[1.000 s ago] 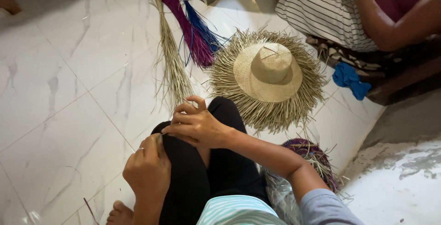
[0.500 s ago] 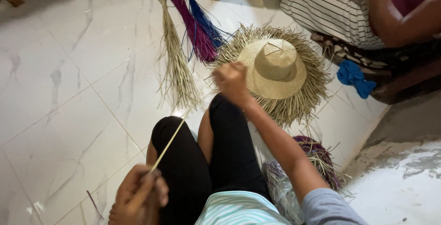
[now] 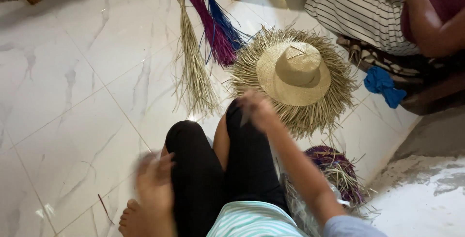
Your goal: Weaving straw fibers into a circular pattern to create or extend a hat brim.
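Left hand: the left hand (image 3: 154, 179) is low by the knee, too blurry to tell if it holds anything.
Right hand: the right hand (image 3: 256, 108) is blurry too, just beside the hat (image 3: 293, 72).
Straw: the straw (image 3: 193, 70) lies on the floor (image 3: 72, 72).

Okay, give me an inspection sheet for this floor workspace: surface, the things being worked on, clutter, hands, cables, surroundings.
Surface: white marble-look floor tiles, person seated on them with knees drawn up.
Job's things: unfinished straw hat with loose fringed brim; natural straw bundle; magenta bundle; blue bundle.
Clutter: blue cloth; purple woven piece at the person's right; thin stray stick.
Hands: left hand blurred, beside left knee, grip unclear; right hand blurred, over right knee near hat brim, grip unclear.
Cables: nothing seen.
Surroundings: another person in a striped top seated at upper right.
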